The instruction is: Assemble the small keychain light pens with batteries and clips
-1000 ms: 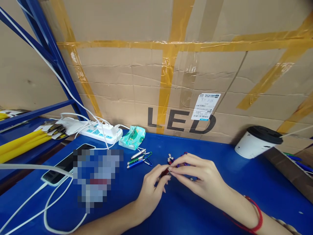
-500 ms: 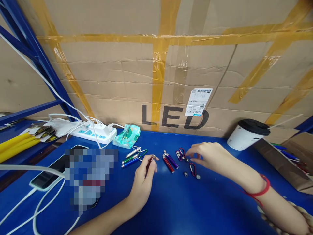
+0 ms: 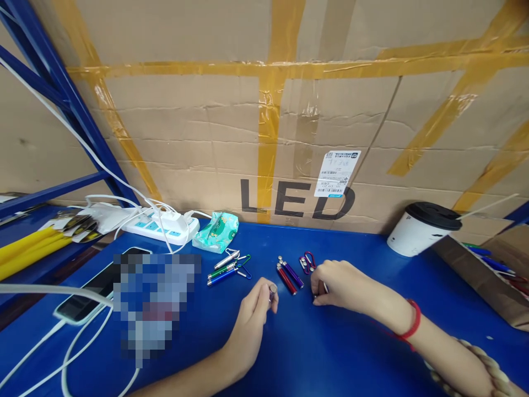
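My left hand (image 3: 252,320) is closed around a small metal tube (image 3: 273,289), its round silver end up; the fingers hide most of it. On the blue tabletop my right hand (image 3: 336,284) is pinched, fingertips down at the surface; whatever they hold is hidden. Between the hands lie a red pen-like tube (image 3: 286,279) and a purple one (image 3: 293,274), side by side. Just behind my right fingertips are small red and purple carabiner clips (image 3: 307,262). Left of them rest a silver tube (image 3: 226,259), a green one (image 3: 221,271) and a blue one (image 3: 223,275) with clips.
A teal tissue pack (image 3: 217,231) and a white power strip (image 3: 165,229) sit at the back left, with cables and a phone (image 3: 93,292) in front. To the right are a lidded paper cup (image 3: 417,231) and a cardboard box (image 3: 479,281) of pens. A large carton (image 3: 198,138) stands behind.
My right hand has come down and toward me, its fingers closing over the spot where a loose red clip and small metal piece lay. My left hand has shifted slightly right and nearer with the tube.
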`<state>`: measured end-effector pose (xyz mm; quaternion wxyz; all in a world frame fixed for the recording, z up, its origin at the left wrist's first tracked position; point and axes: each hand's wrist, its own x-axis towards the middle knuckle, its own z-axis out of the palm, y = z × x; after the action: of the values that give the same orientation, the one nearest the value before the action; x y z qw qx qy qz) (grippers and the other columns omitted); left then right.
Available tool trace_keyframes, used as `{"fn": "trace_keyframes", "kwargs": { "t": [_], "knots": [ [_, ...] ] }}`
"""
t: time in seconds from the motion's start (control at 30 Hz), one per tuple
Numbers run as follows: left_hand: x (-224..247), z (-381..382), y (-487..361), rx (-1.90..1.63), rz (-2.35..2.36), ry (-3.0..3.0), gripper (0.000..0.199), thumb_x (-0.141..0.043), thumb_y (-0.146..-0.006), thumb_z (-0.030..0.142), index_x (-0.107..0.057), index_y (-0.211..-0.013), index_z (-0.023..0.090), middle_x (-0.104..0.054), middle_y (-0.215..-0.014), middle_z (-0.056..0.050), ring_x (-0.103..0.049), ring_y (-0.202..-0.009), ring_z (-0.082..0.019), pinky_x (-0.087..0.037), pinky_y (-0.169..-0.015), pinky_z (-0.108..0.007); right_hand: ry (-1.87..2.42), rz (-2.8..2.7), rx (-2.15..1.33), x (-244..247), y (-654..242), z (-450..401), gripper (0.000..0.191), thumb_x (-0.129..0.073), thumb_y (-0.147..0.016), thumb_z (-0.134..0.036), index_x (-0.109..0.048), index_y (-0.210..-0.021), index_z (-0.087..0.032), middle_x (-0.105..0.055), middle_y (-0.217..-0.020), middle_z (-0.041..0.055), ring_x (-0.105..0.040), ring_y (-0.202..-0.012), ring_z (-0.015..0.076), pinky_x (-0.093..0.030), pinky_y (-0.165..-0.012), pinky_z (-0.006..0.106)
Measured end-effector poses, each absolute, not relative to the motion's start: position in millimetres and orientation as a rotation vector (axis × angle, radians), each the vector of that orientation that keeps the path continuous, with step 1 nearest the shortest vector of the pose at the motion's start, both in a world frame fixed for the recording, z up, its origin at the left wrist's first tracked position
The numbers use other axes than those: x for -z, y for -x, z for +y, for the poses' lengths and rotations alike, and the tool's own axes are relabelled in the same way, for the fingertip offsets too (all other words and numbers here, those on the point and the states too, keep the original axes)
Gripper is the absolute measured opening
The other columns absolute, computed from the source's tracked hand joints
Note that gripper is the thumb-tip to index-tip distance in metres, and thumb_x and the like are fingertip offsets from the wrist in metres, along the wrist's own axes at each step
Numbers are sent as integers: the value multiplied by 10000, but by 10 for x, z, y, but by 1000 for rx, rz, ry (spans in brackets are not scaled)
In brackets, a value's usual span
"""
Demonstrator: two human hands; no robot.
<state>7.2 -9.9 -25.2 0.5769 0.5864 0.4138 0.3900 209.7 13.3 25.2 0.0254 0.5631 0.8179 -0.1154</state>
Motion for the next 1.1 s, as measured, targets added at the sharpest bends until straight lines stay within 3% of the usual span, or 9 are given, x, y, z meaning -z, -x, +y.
{"fn": "trace_keyframes", "kwargs": {
  "t": [0.37,0.63,1.1],
  "knots": [
    [267,-89,-69,-889,941,-1405,375,-298,-906,506,-454,-775,190,-408,-654,22,-298,-545,-107,-225,-510,-248,-1816,2630,685,-266,-2121,182,148,-621,-611,-122,-680,-697,-227,-642,-559,-41,-607,-489,136,-423,-474,212],
    [327,-55,-45,-886,967,-1450,292,-347,-914,441,-491,-897,189,-412,-685,34,-318,-556,-97,-248,-521,-235,-1717,2932,1137,-393,-1978,107,88,-615,-700,-161,-668,-767,-182,-658,-752,7,-596,-562,104,-487,-509,193],
    [288,-41,-61,-976,886,-1599,173,-464,-883,306,-582,-896,180,-561,-861,-25,-526,-804,-148,-396,-702,-233,-1501,3170,1019,-442,-1946,32,200,-535,-893,-306,-686,-1007,-242,-627,-861,31,-591,-693,108,-454,-559,198]
  ]
}}
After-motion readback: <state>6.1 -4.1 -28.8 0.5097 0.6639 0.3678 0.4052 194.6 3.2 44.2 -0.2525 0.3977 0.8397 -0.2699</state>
